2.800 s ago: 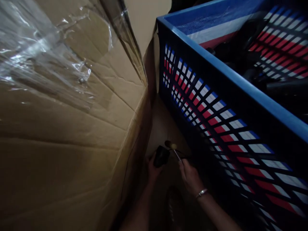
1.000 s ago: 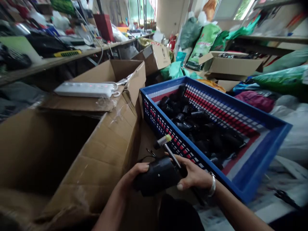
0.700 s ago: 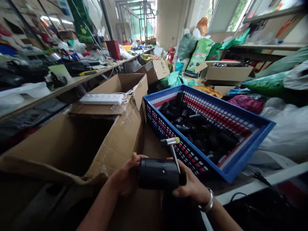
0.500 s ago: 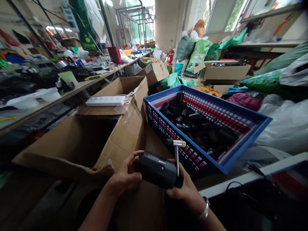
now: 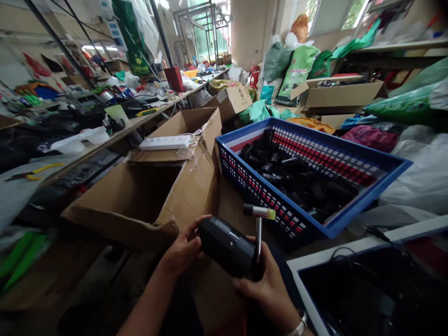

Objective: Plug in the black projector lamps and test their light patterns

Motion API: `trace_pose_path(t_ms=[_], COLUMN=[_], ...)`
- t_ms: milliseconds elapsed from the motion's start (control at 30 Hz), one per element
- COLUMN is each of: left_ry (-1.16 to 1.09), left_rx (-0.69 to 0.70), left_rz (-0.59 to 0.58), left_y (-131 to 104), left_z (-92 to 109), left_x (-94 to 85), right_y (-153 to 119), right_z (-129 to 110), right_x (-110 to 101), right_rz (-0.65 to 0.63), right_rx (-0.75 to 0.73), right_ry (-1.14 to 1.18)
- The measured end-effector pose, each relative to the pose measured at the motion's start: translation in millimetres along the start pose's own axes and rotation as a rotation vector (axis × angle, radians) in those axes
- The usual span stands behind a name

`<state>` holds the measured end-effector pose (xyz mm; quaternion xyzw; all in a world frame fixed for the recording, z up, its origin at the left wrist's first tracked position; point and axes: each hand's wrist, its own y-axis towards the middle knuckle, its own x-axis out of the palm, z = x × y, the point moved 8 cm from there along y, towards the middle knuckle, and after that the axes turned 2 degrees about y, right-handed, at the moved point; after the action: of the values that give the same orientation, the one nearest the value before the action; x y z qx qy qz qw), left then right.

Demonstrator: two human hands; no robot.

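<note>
A black cylindrical housing [image 5: 226,245] with a small screw on its side is held between my hands, tilted down to the right. My left hand [image 5: 185,249] grips its upper left end, thumb and fingers closed around the rim. At the lower right end, my right hand [image 5: 264,280] supports the cylinder and also holds a small mallet [image 5: 259,228]. The mallet has a metal shaft, one black face and one yellowish face, and its head points up. Its grip is mostly hidden in the right palm.
A blue plastic basket [image 5: 315,229] beyond my right hand holds several black cylindrical parts [image 5: 287,170]. Left of it stands an open cardboard box [image 5: 189,196] with a white power strip [image 5: 166,142] on its flap. A white-rimmed bin [image 5: 297,266] sits at lower right; pliers [image 5: 35,172] lie far left.
The view has turned slightly left, so the surroundings appear shifted right. Both hands keep hold of the cylinder, which tilts a little more steeply; the mallet stays in the right hand.
</note>
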<state>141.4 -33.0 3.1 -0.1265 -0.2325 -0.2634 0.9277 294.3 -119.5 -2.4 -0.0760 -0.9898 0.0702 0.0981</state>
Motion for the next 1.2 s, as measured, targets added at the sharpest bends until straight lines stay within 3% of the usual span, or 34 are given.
trace_pose_path(t_ms=[267,667,900,1200], left_ry=[-0.069,-0.088,-0.113,-0.040], left_rx=[-0.056,-0.105,-0.121,-0.165], left_rz=[0.049,0.030,0.046,-0.004], left_y=[-9,-5,-6,-13], left_z=[-10,-34,-41,-35], left_x=[-5.4,-7.2,-5.1,-6.0], right_y=[-15,-27,-30,-26], right_z=[4,23,25,33], right_x=[4,3,-2,-9], right_rz=[0.051,0.172,0.203,0.169], right_rx=[-0.008,0.151,0.152,0.148], right_ry=[-0.123,-0.208,-0.255,-0.257])
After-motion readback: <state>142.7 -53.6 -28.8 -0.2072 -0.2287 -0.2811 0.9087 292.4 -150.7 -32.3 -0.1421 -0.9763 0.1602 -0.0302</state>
